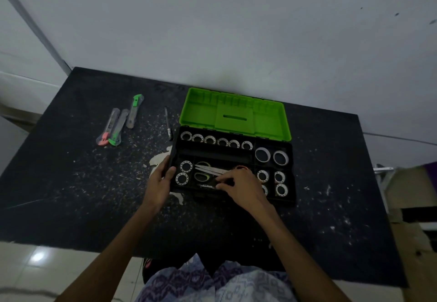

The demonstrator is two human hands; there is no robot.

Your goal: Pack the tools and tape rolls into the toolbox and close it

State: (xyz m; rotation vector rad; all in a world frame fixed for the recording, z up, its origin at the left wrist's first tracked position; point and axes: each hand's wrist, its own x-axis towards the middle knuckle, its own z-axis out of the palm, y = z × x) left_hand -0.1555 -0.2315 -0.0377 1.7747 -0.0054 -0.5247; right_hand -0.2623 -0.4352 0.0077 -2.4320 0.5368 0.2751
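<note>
Head view — right hand (241, 189) over scissors (212, 170)

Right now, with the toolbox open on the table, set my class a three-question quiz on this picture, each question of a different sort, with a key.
1. True or false: the green lid of the toolbox is shut.
2. How many utility knives lie on the table, outside the box?
3. Which hand grips the toolbox's left edge? A) left hand B) right hand C) neither

Key
1. False: the lid stands open behind the tray.
2. Three, lying left of the pen.
3. A. The right hand reaches into the middle compartment, at the scissors; whether its fingers pinch anything is unclear.
</note>
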